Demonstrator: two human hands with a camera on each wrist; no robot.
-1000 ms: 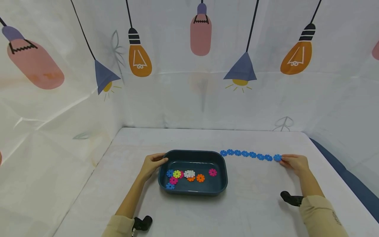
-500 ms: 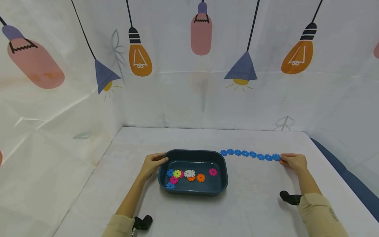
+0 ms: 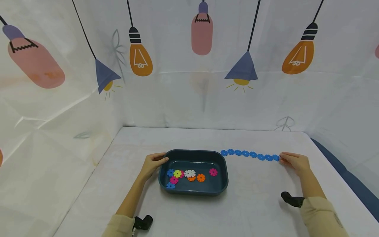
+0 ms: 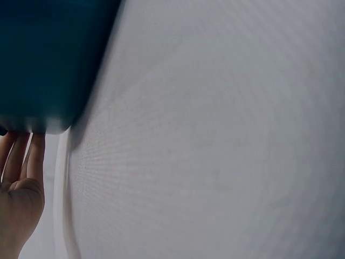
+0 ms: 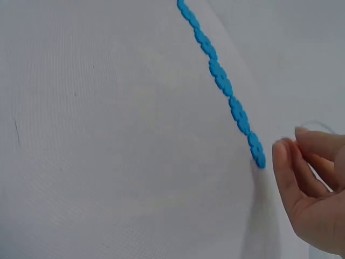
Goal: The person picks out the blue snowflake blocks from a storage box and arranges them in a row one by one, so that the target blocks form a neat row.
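Note:
A row of blue flower-shaped discs (image 3: 245, 153) runs along the table to the right of a dark teal tray (image 3: 192, 191). My right hand (image 3: 296, 163) is at the row's right end. The right wrist view has this hand (image 5: 318, 183) with loosely bent fingers, a small gap from the last blue disc (image 5: 256, 150) and nothing held. At the tray's left far corner my left hand (image 3: 151, 166) grips the rim. From the left wrist, the fingers (image 4: 35, 159) lie against the tray's outer wall (image 4: 48, 70); the thumb is hidden there.
Inside the tray lie several loose discs: blue (image 3: 170, 172), yellow (image 3: 177, 173), white (image 3: 189, 173), orange (image 3: 201, 177) and pink (image 3: 213, 172). The white table (image 3: 248, 207) ends at white cloth walls (image 3: 183, 98) behind and at the left.
My right hand brought the last blue disc left against the row's end, then let it go and drew slightly away. The left hand and tray have stayed put.

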